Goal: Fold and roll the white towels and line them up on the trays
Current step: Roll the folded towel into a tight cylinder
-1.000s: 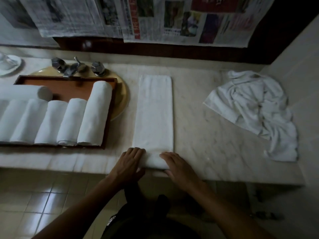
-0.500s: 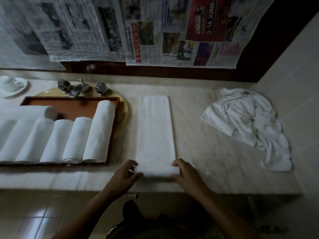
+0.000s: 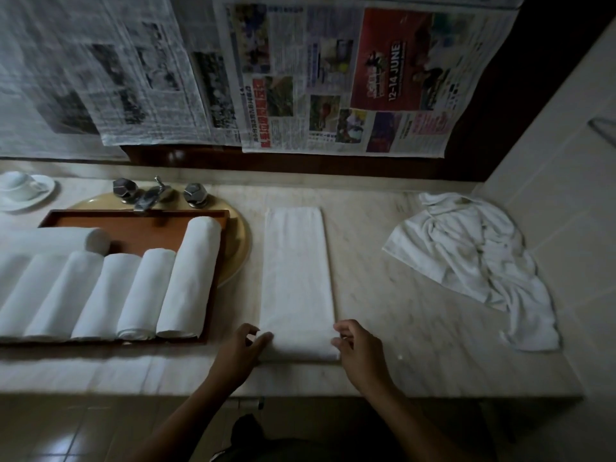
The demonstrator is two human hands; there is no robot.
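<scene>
A white towel (image 3: 296, 278) folded into a long strip lies on the marble counter, its near end turned over into a first roll. My left hand (image 3: 238, 353) grips the left end of that roll, and my right hand (image 3: 361, 351) pinches its right end with curled fingers. To the left, a brown wooden tray (image 3: 140, 221) holds several rolled white towels (image 3: 186, 281) side by side, with one more rolled towel (image 3: 53, 240) lying crosswise behind them.
A crumpled pile of white towels (image 3: 480, 261) lies at the right by the tiled wall. The tray sits over a yellow basin (image 3: 238, 241) with metal taps (image 3: 155, 195). A cup and saucer (image 3: 23, 190) stand at far left. Newspapers (image 3: 300, 78) cover the wall behind.
Both hands have moved from lying on top of the towel's near end out to its two sides, and the near end is now rolled over. The view has tilted up.
</scene>
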